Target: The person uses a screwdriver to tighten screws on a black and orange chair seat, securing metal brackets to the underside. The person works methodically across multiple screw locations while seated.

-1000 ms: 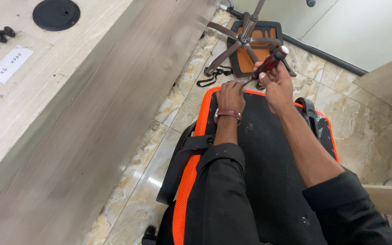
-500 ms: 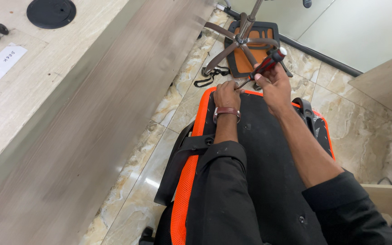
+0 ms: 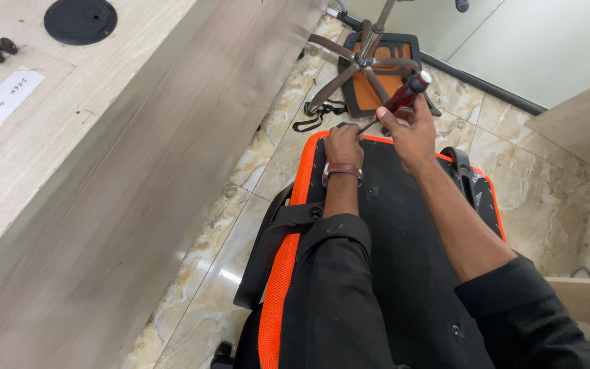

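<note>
The right hand [image 3: 414,130] is wrapped tight around a red-and-black screwdriver [image 3: 404,96], its handle pointing to 1 o'clock and its tip angled down toward 8 o'clock, just beside the left hand [image 3: 344,145]. That left hand lies curled, fingers pressed on the far edge of the upturned orange-and-black chair seat [image 3: 404,225]. Because the tip sits so near those fingers, a slip off the fastener would likely jab them. At 12 o'clock, the chair base [image 3: 363,61] rests on the marble floor [image 3: 268,157], where a loose seat could slide.
</note>
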